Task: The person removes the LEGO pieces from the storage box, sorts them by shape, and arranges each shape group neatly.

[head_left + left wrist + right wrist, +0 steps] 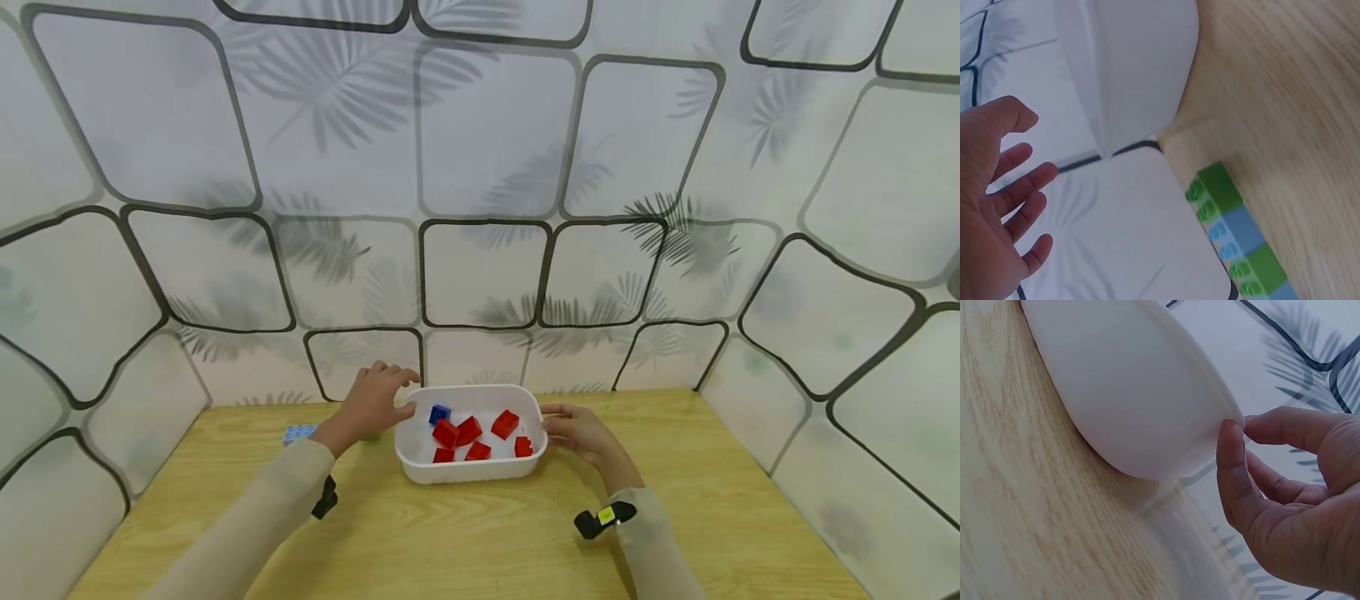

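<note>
A white plastic tub (472,473) stands on the table with several red toy bricks (505,424) and a dark blue brick (439,413) inside. At its right end, my right hand (1297,506) pinches the rim between thumb and fingers. My left hand (375,400) hovers by the tub's left end with fingers spread and loosely bent. The left wrist view shows a gap between that hand and the tub wall (1141,69), and nothing in the hand. Left of the tub lies a row of joined green and light blue bricks (1241,228), mostly hidden behind my left arm in the head view.
The wooden table (465,542) runs back to a wall (487,275) covered in patterned sheeting, with side walls at left and right. A dark strapped device (606,517) sits on the right wrist, another (326,498) on the left.
</note>
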### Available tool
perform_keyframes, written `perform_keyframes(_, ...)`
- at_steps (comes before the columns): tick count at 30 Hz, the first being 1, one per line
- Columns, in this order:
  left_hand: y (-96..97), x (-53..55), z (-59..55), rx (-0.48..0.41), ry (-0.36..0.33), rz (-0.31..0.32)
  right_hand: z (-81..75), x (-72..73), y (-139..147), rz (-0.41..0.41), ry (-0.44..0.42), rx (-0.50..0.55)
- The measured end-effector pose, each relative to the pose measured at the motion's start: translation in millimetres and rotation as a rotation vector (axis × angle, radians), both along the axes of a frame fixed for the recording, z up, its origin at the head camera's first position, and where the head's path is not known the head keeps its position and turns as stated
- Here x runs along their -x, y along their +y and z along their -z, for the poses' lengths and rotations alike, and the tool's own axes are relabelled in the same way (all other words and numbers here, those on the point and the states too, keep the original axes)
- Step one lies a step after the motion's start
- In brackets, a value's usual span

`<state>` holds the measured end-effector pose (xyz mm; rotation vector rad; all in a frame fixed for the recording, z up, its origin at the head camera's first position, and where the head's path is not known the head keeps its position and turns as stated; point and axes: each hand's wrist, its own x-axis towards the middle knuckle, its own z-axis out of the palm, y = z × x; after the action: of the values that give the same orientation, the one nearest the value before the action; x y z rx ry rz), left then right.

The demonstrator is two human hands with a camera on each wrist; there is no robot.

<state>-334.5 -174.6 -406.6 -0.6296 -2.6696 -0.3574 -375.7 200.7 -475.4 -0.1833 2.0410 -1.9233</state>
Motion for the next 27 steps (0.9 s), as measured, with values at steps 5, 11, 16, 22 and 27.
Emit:
perform_keyframes(5,24.2,4.5,9.6,0.042,-0.033,-0.033,-1.5,-2.0,0.3,0.002,0.004,-0.003)
perform_keyframes(11,43.1,12.2,21.2,0.08,-0.071,-0.081,-2.4,-3.2,1.1,0.001,0.002,0.002)
perform_keyframes(16,50.5,18.1,28.9,0.093,-0.1,-0.11,-0.7,-2.8,1.0,-0.01,0.002,0.012)
perform_keyframes(22,55.8,24.0,34.9,0.106,-0.129,-0.139,1.5,-1.6,1.4,-0.001,-0.003,0.014)
perform_keyframes(27,59.4,28.3,40.4,0.126,-0.122,-0.155,1.8,-1.3,1.3,-0.004,-0.003,0.009)
